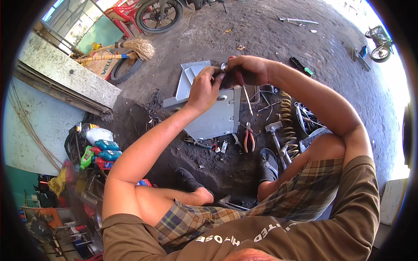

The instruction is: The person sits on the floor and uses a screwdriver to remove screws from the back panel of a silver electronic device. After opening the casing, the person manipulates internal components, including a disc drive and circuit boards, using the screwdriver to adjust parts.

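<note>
A grey metal casing point(213, 115) stands on the dark ground in front of me. Above its far edge, my left hand point(204, 89) is closed, fingertips pinched at a small dark thing I cannot make out. My right hand point(250, 69) meets it there, fingers curled. Tucked in that right hand is a screwdriver point(239, 79) with a dark red handle, its shaft slanting down past the casing's right side. Something small and shiny shows between the hands, partly hidden by the fingers. Behind the casing lies a grey metal panel point(187, 78).
Near my feet lie pliers point(248, 138), a hammer point(274, 128) and a coil spring point(286, 108). A tray of tools point(307, 119) is at the right. Bottles point(106, 150) stand at left, below a wall and broom point(139, 47). A motorcycle wheel point(159, 17) is at the back.
</note>
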{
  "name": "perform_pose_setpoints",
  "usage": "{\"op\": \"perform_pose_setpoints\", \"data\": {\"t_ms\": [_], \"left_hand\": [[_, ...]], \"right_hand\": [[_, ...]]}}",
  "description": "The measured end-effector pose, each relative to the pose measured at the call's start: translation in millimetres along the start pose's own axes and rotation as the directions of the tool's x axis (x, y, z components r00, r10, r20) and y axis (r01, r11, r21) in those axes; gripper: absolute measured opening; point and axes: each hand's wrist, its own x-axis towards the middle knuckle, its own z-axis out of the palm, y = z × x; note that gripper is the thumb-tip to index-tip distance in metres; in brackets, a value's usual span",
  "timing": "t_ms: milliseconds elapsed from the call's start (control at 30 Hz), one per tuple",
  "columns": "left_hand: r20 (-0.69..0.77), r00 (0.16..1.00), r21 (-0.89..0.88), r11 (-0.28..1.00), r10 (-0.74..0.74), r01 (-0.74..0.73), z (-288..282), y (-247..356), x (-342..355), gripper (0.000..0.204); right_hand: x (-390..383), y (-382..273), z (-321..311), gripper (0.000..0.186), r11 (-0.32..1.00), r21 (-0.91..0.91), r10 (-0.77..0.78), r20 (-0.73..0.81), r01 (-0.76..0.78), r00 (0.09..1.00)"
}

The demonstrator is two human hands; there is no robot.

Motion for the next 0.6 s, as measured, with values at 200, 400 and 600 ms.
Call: {"op": "perform_pose_setpoints", "data": {"t_ms": [200,400,600], "left_hand": [[-0.028,1.0,-0.001,1.0,0.008,-0.009,2,2,-4,0.023],[-0.049,0.978,-0.11,0.974,-0.203,0.197,-7,-5,-4,0.024],[0.031,0.973,-0.123,0.965,-0.23,0.232,2,7,5,0.025]], "right_hand": [[2,7,-5,0.019,1.0,-0.013,-0.002,-0.046,0.001,0.999],[17,-27,-34,0.019,0.974,-0.227,-0.1,-0.32,0.026,0.942],[17,-37,-82,0.025,0.879,-0.467,-0.22,-0.571,-0.093,0.791]]}}
